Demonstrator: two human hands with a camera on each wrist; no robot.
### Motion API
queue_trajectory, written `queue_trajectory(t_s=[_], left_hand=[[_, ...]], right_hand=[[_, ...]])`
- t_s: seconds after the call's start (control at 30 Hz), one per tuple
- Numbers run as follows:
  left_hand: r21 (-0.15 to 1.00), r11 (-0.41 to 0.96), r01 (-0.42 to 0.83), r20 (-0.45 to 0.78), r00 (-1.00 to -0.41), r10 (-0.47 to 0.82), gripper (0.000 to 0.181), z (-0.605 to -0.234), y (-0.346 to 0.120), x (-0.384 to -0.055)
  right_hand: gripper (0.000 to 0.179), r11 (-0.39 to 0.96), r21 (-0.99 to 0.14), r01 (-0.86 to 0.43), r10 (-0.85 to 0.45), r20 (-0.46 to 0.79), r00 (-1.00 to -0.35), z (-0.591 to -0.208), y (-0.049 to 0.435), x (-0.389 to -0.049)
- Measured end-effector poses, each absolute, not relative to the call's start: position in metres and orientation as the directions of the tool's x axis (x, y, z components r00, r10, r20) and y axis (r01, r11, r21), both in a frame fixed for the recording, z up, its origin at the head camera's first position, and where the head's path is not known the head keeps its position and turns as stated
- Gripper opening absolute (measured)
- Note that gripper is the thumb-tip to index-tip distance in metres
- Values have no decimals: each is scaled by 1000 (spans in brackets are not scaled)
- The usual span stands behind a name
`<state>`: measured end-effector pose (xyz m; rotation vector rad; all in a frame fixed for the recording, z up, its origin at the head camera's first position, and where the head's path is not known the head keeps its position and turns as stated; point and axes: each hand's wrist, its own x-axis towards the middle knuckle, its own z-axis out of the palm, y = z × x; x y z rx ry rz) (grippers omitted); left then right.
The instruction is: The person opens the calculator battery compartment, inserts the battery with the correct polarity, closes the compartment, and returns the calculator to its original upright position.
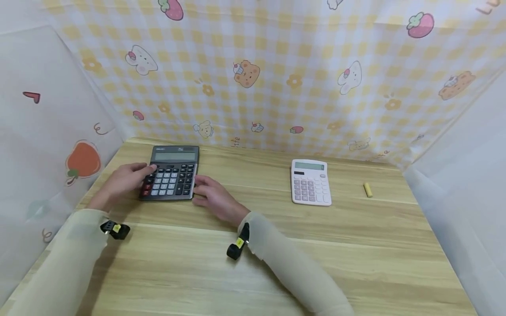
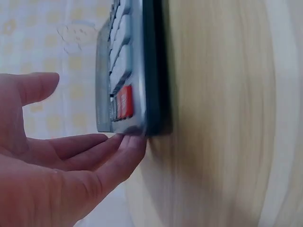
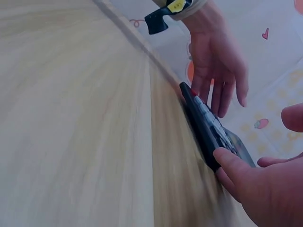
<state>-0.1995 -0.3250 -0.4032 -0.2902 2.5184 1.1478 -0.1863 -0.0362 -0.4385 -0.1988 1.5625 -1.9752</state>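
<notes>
A large dark grey calculator with pale and red keys lies at the back left of the wooden table. My left hand is at its left side; in the left wrist view the fingers touch the calculator's edge, and the thumb stands raised apart from it. At the opposite side is my right hand, its fingertips along the right edge. The right wrist view shows the index finger against the calculator's side, with the right thumb lifted off.
A white calculator lies right of centre on the table. Farther right is a small yellow stick, like chalk. A yellow checked curtain hangs behind the table, and pale sheets stand at both sides.
</notes>
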Motion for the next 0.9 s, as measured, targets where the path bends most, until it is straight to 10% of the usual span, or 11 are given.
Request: queue_trajectory(t_s=[0.9], left_hand=[[883,383,-273,-398,-868,297,77,-407,-217,-193]], right_hand=[[67,86,-976,198,-597,-210,-774,-432,109,-153]])
